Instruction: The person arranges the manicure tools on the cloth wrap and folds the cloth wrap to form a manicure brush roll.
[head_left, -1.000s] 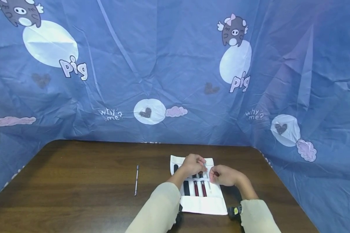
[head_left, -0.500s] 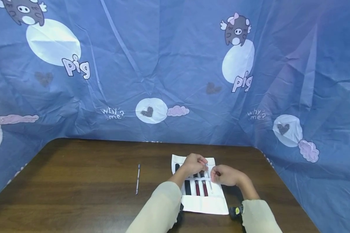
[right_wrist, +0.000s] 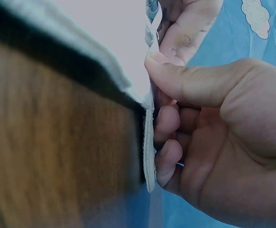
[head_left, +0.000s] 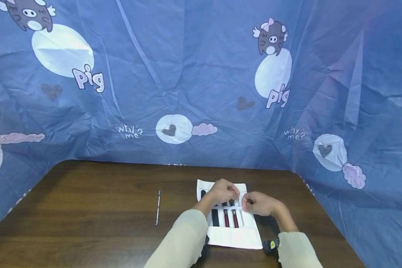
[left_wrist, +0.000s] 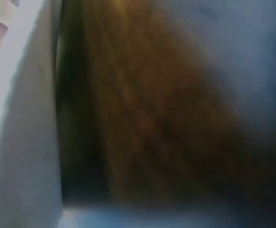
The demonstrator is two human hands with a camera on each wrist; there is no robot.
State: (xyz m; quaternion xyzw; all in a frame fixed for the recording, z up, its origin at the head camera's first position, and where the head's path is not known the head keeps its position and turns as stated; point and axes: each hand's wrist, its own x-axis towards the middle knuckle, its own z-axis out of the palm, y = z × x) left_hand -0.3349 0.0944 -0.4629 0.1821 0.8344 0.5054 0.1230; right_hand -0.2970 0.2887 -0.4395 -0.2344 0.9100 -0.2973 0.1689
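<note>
A white fabric tool case (head_left: 234, 237) lies unfolded on the table. Across its middle runs a white band (head_left: 228, 207), with two dark red-handled tools (head_left: 226, 219) and a flat black piece (head_left: 215, 217) tucked under it. In the head view my left hand (head_left: 222, 191) reaches over the upper part and pinches the top of a slim metal rod-like tool (head_left: 241, 219) at the case's right side. My right hand (head_left: 259, 203) grips the right edge of the case by the band. The right wrist view shows its thumb (right_wrist: 190, 83) on the white fabric, other fingers curled beneath.
A second slim rod-like tool (head_left: 158, 208) lies apart on the brown wooden table (head_left: 97, 208), left of the case. A blue printed curtain (head_left: 201, 82) hangs behind the table and along the right. The left wrist view is mostly blurred wood and sleeve.
My left fingers have come slightly down toward the band, and the slim tool's lower end sits a little lower on the case. The right hand keeps its place at the edge.
</note>
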